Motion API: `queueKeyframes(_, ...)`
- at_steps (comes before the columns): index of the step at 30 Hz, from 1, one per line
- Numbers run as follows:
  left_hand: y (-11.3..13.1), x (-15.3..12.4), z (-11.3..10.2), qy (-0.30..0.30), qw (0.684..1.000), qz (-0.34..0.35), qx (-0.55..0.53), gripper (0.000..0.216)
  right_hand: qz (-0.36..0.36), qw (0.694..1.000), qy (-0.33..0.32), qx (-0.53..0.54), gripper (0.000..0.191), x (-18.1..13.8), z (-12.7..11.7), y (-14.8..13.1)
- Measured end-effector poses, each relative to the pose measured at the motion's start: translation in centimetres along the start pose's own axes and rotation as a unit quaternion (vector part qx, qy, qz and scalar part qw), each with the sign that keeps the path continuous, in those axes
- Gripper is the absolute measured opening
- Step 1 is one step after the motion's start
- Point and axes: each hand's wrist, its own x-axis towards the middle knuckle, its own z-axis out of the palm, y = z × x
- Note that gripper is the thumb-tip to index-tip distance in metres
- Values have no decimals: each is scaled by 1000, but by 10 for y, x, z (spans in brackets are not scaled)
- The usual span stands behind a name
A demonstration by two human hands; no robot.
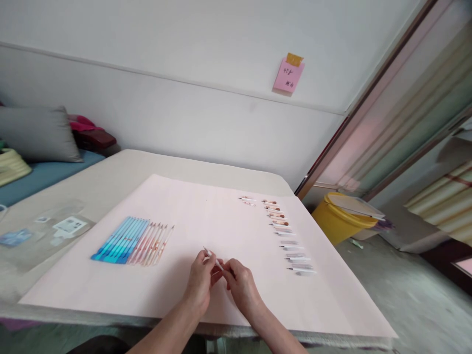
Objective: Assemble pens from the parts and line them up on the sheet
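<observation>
Both hands meet over the near middle of a pale pink sheet [184, 206]. My left hand [201, 282] and my right hand [241, 285] pinch the two ends of a thin white pen part [213, 259], which slants up to the left. To the left lies a tight row of blue and clear pink pens [132, 241]. To the right runs a column of several small pen pieces [289, 236], reddish ones farther away, grey ones nearer.
The sheet covers a beige table [121, 167] against a white wall. Clear packaging [51, 231] lies at the table's left. A yellow bucket [337, 221] stands on the floor to the right. A grey cushion [37, 132] rests on a blue seat at far left.
</observation>
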Motion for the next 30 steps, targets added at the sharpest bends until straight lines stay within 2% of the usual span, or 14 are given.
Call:
queueKeyframes(10,5,10,-5,57,997,-23,-51,14,2,999,20,37,9,0,-2,-4)
queueKeyframes(16,10,17,-8,81,994,-23,-73,10,7,996,85,-12,10,15,-11,9)
queueKeyframes(22,16,17,-2,77,990,-47,-108,11,11,973,161,-164,13,61,-31,41)
queueKeyframes(30,35,16,8,93,976,-132,-146,12,48,943,201,-259,26,156,-70,79)
